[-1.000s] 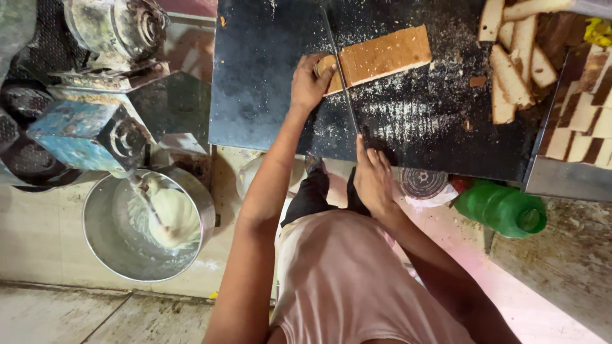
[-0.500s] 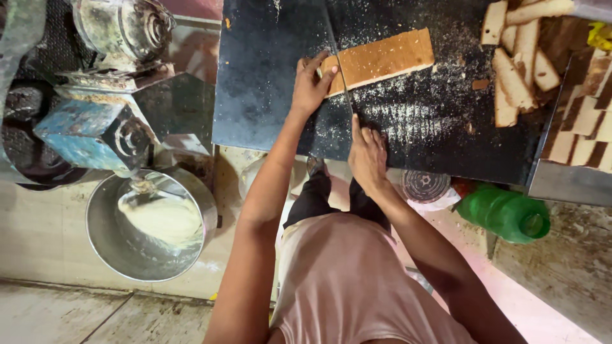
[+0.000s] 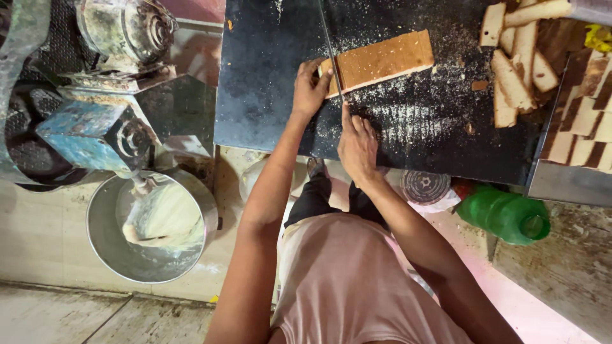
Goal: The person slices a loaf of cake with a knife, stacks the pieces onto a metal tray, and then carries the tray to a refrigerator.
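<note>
Looking down from the head view: pressing with the left hand (image 3: 310,89), fingers curled over the near end of a long tan cake slab (image 3: 380,62) lying aslant on the dark, crumb-dusted table (image 3: 268,95). Gripping with the right hand (image 3: 357,143), closed around the handle of a long thin knife (image 3: 329,48), blade running up and away across the slab's left end, just beside the left fingertips. Sitting well right of the slab, a heap of cut cake strips (image 3: 519,57), and beyond it a tray of stacked layered pieces (image 3: 583,127) at the table's right edge. Standing below the table edge, a green bottle (image 3: 503,213) on its side near a small round metal lid (image 3: 424,186). Resting at lower left, a steel mixing bowl (image 3: 105,223) holding pale batter, under a worn blue mixer (image 3: 95,130). Compared with half a second ago: holding the same spot with the left hand on the slab end; having moved the right hand slightly up the table toward the slab, with the blade now showing clearly across it; slab itself lying unchanged.
</note>
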